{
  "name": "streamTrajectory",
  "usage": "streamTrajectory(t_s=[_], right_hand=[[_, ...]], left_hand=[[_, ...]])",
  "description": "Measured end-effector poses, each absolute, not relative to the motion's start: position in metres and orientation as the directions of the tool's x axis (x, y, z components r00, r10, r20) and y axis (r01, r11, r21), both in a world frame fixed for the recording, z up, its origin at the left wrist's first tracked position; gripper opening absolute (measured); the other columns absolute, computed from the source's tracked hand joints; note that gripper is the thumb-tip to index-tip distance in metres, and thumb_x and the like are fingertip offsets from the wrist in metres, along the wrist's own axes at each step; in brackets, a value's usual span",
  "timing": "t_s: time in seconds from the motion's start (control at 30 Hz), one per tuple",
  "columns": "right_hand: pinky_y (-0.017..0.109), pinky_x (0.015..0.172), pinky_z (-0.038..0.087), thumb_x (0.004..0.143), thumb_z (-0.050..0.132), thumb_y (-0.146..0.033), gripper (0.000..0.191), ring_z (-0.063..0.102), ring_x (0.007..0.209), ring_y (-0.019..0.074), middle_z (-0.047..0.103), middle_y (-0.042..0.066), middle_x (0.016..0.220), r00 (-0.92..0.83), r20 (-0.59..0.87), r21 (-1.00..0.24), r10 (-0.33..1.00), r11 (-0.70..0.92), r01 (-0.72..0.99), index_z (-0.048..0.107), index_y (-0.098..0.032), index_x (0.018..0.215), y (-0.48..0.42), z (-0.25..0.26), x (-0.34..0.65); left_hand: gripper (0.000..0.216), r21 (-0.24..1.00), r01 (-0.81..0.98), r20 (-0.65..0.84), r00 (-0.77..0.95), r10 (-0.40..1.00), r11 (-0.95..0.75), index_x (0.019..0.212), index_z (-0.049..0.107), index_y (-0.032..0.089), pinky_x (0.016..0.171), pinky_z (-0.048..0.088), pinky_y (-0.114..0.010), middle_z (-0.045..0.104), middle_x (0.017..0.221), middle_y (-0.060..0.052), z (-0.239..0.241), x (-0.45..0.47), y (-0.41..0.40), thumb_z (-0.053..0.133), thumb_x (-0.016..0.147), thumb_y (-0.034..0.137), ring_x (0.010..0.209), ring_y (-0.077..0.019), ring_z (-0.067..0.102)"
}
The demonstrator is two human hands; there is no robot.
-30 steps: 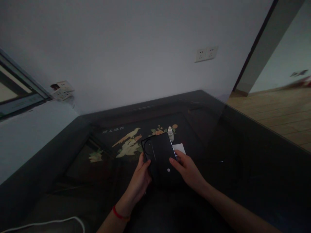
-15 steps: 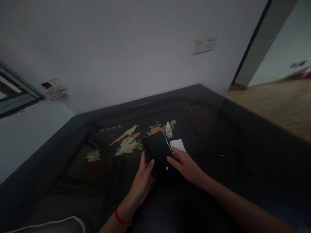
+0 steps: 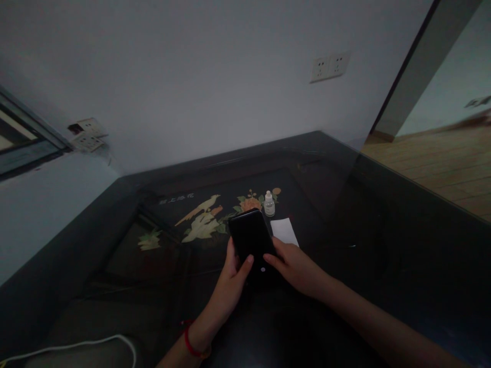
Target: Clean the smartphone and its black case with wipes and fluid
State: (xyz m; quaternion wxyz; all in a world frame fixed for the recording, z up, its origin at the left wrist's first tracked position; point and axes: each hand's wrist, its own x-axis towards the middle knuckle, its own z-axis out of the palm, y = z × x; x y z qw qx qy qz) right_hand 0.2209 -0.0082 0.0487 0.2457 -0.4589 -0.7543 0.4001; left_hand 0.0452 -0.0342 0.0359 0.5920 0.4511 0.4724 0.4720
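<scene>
A black phone [image 3: 251, 236] is held just above the dark table [image 3: 383, 240], its narrow end pointing away from me. My left hand [image 3: 230, 283] grips its left edge, thumb laid across the near face. My right hand [image 3: 295, 266] holds the right edge, fingers pressed on the lower part near a small pale mark. Just beyond the phone stand a small white dropper bottle [image 3: 269, 203] and a white square of paper or cloth [image 3: 284, 231]. A red band circles my left wrist.
The table top bears a painted bird-and-flower panel [image 3: 199, 217] under glass. A white cable [image 3: 76, 345] lies at the near left. Wall sockets [image 3: 329, 66] sit on the back wall, more [image 3: 87, 134] at the left corner. A wooden floor shows at right.
The phone has been turned about its long axis: the back with its round camera ring showed before, now a plain dark face shows. Both hands kept hold and shifted slightly toward me.
</scene>
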Motion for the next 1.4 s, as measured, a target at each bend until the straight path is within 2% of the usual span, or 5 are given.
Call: streamTrajectory(t_s=[0.27,0.63,0.8,0.93,1.4], right_hand=[[0.033,0.064,0.044,0.093,0.044,-0.036,0.027,0.069,0.080,0.0300,0.071,0.014,0.087,-0.423,-0.123,-0.423,0.898,0.338,0.840,0.059,-0.014,0.099,-0.015,0.071,0.222],[0.031,0.056,0.042,0.093,0.044,-0.050,0.037,0.070,0.070,0.0285,0.072,0.009,0.077,-0.388,-0.061,-0.230,0.920,0.365,0.902,0.062,-0.018,0.088,-0.018,0.076,0.219],[0.030,0.060,0.043,0.091,0.049,-0.048,0.033,0.066,0.073,0.0225,0.069,0.007,0.078,-0.366,-0.039,-0.558,0.930,0.284,0.780,0.058,-0.017,0.082,-0.011,0.064,0.221],[0.029,0.065,0.051,0.087,0.054,-0.037,0.021,0.065,0.078,0.0169,0.066,0.005,0.089,-0.576,-0.189,-0.963,0.795,-0.035,0.267,0.056,-0.017,0.091,-0.005,0.055,0.226],[0.032,0.076,0.052,0.073,0.068,-0.036,0.026,0.066,0.078,0.0152,0.067,0.002,0.081,-0.608,-0.295,-0.946,0.737,-0.315,0.077,0.062,-0.014,0.085,-0.003,0.050,0.229]], left_hand=[[0.075,0.998,-0.024,-0.056,0.080,0.995,0.058,0.143,0.025,0.026,0.109,0.031,-0.036,0.044,0.143,-0.008,0.031,0.049,-0.034,0.062,0.080,0.042,0.132,-0.0245,0.040],[0.046,0.971,-0.138,-0.188,0.046,0.981,0.193,0.108,0.059,0.016,0.089,0.048,-0.036,0.069,0.110,-0.010,0.031,0.052,-0.033,0.073,0.070,0.037,0.103,-0.0257,0.063],[0.044,0.893,-0.354,-0.273,0.063,0.960,0.277,0.112,0.059,0.016,0.090,0.048,-0.038,0.069,0.112,-0.010,0.042,0.051,-0.032,0.071,0.074,0.034,0.104,-0.0255,0.063],[0.035,0.893,-0.404,-0.218,-0.002,0.976,0.199,0.103,0.062,0.017,0.093,0.047,-0.036,0.070,0.108,-0.008,0.045,0.043,-0.028,0.072,0.074,0.034,0.103,-0.0236,0.063],[0.036,0.882,-0.416,-0.240,0.010,0.971,0.222,0.100,0.063,0.016,0.084,0.050,-0.034,0.071,0.104,-0.008,0.048,0.042,-0.028,0.074,0.072,0.035,0.096,-0.0230,0.065]])
